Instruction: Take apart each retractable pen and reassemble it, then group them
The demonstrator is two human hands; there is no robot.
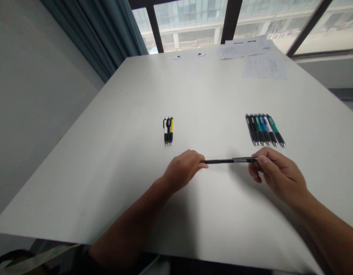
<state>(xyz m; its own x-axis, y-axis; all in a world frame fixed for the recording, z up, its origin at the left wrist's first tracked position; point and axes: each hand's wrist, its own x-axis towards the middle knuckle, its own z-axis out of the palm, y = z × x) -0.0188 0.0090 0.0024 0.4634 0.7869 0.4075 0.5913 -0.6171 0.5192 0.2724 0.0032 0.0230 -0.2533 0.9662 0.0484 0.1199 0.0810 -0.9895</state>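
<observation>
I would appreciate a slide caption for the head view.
Left hand and right hand hold a black pen over a white table, between three pens and a wider row of pens.

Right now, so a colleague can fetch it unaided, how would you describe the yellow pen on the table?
On the large white table, find the small group of three retractable pens lying side by side, left of a wider row of pens. The yellow-barrelled pen is the rightmost of the three, its colour setting it apart from its black and white neighbours.
</observation>
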